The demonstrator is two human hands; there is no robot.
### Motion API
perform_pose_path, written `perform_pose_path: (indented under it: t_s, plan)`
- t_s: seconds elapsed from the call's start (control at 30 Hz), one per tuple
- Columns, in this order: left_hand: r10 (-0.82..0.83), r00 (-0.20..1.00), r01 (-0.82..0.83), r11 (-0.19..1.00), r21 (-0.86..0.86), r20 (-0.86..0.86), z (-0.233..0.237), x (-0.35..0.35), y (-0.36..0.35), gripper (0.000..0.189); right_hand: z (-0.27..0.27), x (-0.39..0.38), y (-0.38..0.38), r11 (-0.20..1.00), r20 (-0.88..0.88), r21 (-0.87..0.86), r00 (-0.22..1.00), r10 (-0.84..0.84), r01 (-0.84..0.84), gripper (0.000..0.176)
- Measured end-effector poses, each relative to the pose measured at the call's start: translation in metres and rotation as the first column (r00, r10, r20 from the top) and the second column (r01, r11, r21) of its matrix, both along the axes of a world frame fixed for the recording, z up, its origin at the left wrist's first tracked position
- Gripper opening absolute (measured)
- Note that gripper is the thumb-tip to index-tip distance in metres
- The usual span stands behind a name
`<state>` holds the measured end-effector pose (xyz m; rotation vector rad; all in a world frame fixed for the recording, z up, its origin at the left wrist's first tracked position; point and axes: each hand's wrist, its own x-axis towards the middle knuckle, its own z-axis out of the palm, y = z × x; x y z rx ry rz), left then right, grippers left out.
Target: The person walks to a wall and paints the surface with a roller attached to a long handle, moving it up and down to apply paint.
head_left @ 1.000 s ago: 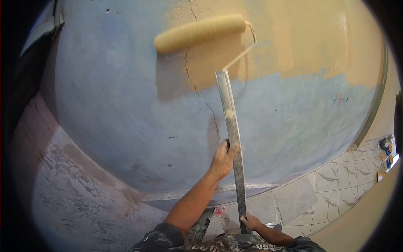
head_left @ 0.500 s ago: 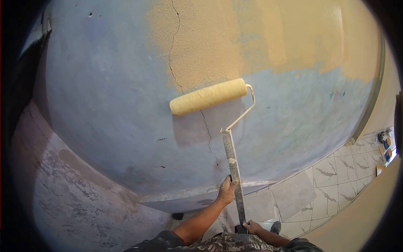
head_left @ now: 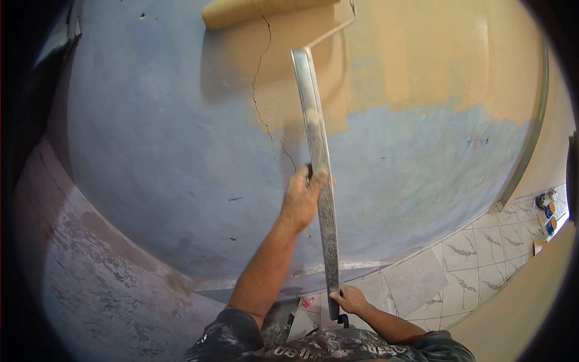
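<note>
A paint roller [head_left: 265, 12] with a yellow-coated sleeve is at the top of the view, partly cut off by the frame edge. Its thin wire frame leads down to a long grey pole [head_left: 318, 139]. Around the middle of that pole my left hand [head_left: 304, 192] is closed. Lower down, close to the pole's bottom end, my right hand [head_left: 350, 300] grips it as well. Behind the roller is a blue-grey wall [head_left: 163, 151] with yellow paint [head_left: 416, 54] over its upper right part. A dark crack [head_left: 256, 102] runs down through paint and bare wall.
Marble-patterned tiles [head_left: 461, 271] cover the floor at lower right, with a flat grey sheet [head_left: 416, 280] lying on them. Several small containers [head_left: 550, 211] stand at the far right. A rough, patchy side wall [head_left: 102, 283] rises at lower left.
The roller has moved up the wall and slightly left, partly out of view. Both hands have risen with the pole, the left one most. Yellow paint shows where the roller was.
</note>
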<state>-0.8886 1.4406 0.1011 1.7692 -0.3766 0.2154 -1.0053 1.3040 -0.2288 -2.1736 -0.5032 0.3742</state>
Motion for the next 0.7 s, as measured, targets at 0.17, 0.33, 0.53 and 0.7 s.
perform_pose_path:
  t_s: [0.17, 0.33, 0.53, 0.7]
  plan:
    - [0.003, 0.99, -0.002, 1.0, -0.006, 0.139, 0.101, 0.019, -0.005, 0.048, 0.08, 0.018, 0.021, 0.979, 0.187, 0.202, 0.98, -0.065, 0.026, 0.062]
    - [-0.003, 0.959, -0.014, 0.998, 0.056, 0.283, 0.188, 0.043, -0.02, 0.043, 0.135, 0.023, 0.015, 0.897, 0.141, 0.423, 0.968, -0.207, 0.13, 0.06]
    - [0.001, 0.952, -0.014, 0.999, 0.041, 0.307, 0.263, 0.065, -0.052, 0.042, 0.17, 0.023, -0.005, 0.767, 0.163, 0.571, 0.876, -0.455, 0.292, 0.07]
    - [0.019, 0.945, -0.021, 1.0, 0.002, 0.326, 0.316, 0.073, -0.071, 0.043, 0.187, 0.02, -0.016, 0.763, 0.349, 0.555, 0.74, -0.575, 0.331, 0.068]
